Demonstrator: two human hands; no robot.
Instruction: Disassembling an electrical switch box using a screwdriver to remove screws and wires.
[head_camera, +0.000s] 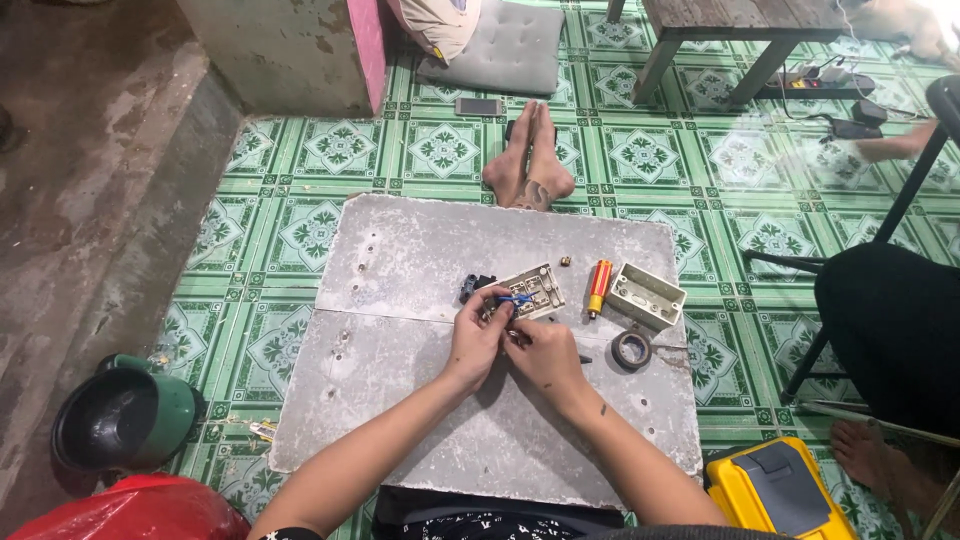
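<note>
On a grey board (420, 250) lies a beige switch plate (535, 290) with its back up. My left hand (478, 335) pinches a short blue wire (516, 298) at the plate's near edge. My right hand (540, 355) sits just beside it, fingers closed on a thin dark tool whose tip (584, 359) sticks out to the right. A small black part (474, 285) lies left of the plate. My feet (530, 160) rest on the floor beyond the board.
An orange-and-yellow tester screwdriver (598, 286), a beige wall box (646, 296), a tape roll (631, 349) and a small brass screw (565, 262) lie to the right. A yellow tool case (775, 490), a green helmet (125, 415), another person's leg (890, 330) and a phone (479, 106) surround the board.
</note>
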